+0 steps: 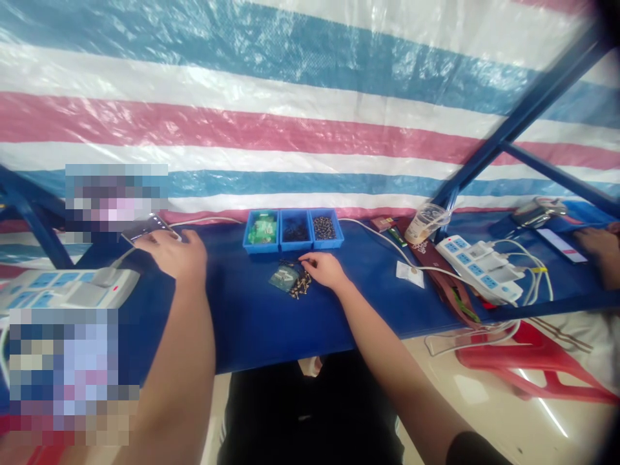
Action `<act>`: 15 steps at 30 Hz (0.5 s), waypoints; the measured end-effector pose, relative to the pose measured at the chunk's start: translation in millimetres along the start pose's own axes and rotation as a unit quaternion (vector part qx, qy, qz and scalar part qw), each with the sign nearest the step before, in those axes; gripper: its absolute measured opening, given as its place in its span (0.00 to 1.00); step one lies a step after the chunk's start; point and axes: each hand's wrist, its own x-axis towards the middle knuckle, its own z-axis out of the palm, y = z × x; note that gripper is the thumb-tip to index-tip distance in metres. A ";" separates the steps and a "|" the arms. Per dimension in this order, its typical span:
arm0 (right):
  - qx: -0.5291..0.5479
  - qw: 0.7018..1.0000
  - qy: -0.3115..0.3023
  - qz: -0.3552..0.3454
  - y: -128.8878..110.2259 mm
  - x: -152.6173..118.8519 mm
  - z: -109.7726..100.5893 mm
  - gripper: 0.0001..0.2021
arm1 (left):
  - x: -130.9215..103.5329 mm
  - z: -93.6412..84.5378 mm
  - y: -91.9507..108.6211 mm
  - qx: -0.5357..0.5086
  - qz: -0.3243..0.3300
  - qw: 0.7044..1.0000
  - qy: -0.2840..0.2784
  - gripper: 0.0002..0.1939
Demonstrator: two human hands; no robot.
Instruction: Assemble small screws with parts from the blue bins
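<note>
At the left side of the blue table, my left hand (174, 255) grips the lower edge of a phone (149, 226) with a dark screen, fingers and thumb spread along it. My right hand (323, 266) is closed in a pinch beside a small pile of brass-coloured and dark screws (301, 285); whatever its fingertips hold is too small to make out. A small clear plastic bag (283, 278) with pale pieces lies against the pile. Behind stand three joined blue bins: one with green packets (264, 227), one with dark small parts (296, 229), one with metal screws (324, 228).
White power strips lie left (113, 290) and right (479, 268), with cables trailing over the table. A plastic cup (425, 223), a brown strap (443, 281) and a small white packet (410, 274) are to the right. Another person's hand (600, 248) is near a second phone (562, 246).
</note>
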 end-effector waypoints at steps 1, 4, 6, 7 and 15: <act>0.000 1.000 0.000 0.000 -0.5 -0.1 -0.4 0.12 | 8.7 -2.7 -6.9 0.016 0.002 1.000 -0.007 0.13; -0.004 1.000 -0.002 0.003 -1.1 -0.1 -1.4 0.12 | 23.3 -8.4 -19.3 0.057 0.014 0.998 -0.038 0.14; -0.008 1.000 -0.005 0.004 -1.6 -0.1 -2.0 0.12 | 25.4 -11.1 -20.5 0.068 0.035 0.996 -0.037 0.16; -0.010 1.000 -0.006 0.004 -2.2 -0.2 -2.2 0.12 | 24.7 -12.3 -19.2 0.067 0.049 0.996 -0.033 0.16; -0.088 0.996 -0.018 0.019 -16.6 1.2 -1.1 0.13 | -20.9 1.8 20.0 0.098 0.113 0.987 -0.060 0.11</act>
